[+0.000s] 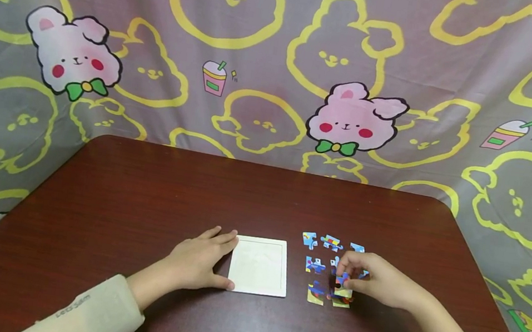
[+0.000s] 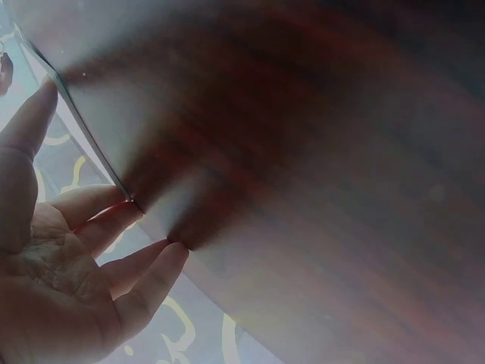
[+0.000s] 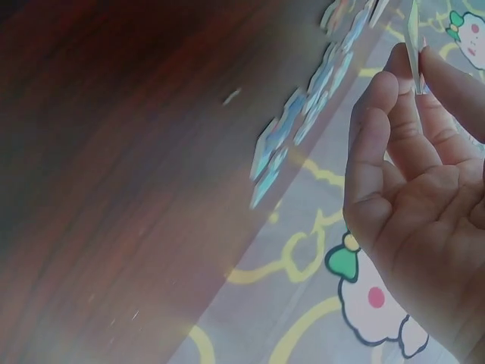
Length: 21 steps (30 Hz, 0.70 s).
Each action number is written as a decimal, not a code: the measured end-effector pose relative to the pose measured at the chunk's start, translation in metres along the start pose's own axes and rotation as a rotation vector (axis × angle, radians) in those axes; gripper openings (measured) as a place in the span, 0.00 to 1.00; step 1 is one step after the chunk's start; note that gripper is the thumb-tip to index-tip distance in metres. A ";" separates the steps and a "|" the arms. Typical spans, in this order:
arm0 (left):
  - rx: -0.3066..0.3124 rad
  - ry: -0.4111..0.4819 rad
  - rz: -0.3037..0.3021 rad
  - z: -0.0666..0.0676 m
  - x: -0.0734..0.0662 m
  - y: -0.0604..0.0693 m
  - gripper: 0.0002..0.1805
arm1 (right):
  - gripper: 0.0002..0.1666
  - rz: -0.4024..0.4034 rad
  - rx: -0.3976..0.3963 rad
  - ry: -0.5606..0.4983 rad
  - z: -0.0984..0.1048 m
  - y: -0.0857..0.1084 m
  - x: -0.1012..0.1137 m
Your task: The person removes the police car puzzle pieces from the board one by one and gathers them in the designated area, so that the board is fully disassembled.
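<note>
A square, cream-coloured puzzle tray (image 1: pixel 259 267) with a thin raised border lies on the table. My left hand (image 1: pixel 196 258) rests at the tray's left edge, thumb and fingers spread along it; the left wrist view shows those fingers (image 2: pixel 151 280) from the palm side. Between thumb and fingertips, my right hand (image 1: pixel 379 281) pinches a jigsaw piece (image 1: pixel 342 284) above the other pieces. That held piece appears edge-on as a thin puzzle piece (image 3: pixel 414 45) in the right wrist view. Several loose jigsaw pieces (image 1: pixel 315 265) lie right of the tray, some partly hidden by the right hand.
The dark reddish-brown table (image 1: pixel 181 194) reaches back to a grey curtain (image 1: pixel 258 75) with yellow outlines and cartoon bunnies. In the right wrist view the loose pieces (image 3: pixel 292 114) line up, with a tiny pale scrap (image 3: pixel 232 96) nearby on the tabletop.
</note>
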<state>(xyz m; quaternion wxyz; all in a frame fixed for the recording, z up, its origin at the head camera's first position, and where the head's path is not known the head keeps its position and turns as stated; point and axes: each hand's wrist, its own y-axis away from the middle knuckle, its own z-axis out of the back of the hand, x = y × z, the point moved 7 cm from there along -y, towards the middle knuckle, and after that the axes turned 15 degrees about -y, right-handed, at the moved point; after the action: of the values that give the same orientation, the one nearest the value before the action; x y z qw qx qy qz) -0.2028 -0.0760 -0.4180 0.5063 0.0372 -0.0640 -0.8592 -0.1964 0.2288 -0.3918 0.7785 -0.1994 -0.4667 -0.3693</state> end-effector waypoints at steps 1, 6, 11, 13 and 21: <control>0.001 0.000 0.001 0.000 0.000 0.000 0.51 | 0.07 0.000 -0.002 -0.002 0.001 0.001 -0.001; 0.005 0.007 0.003 0.000 0.000 0.001 0.51 | 0.07 -0.003 -0.015 -0.023 0.008 0.009 -0.007; 0.007 0.009 0.004 0.000 0.000 0.002 0.51 | 0.07 0.011 -0.010 -0.062 0.012 0.018 -0.011; 0.007 0.009 0.004 0.000 0.000 0.002 0.51 | 0.07 0.011 -0.007 -0.073 0.014 0.020 -0.013; 0.008 0.008 0.001 -0.001 0.000 0.001 0.51 | 0.07 -0.016 -0.009 -0.075 0.017 0.027 -0.019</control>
<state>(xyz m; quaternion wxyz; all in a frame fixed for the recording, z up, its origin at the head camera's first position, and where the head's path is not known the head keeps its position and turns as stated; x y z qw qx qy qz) -0.2021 -0.0766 -0.4189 0.5068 0.0428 -0.0654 -0.8585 -0.1907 0.2649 -0.3995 0.7567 -0.2129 -0.4954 -0.3697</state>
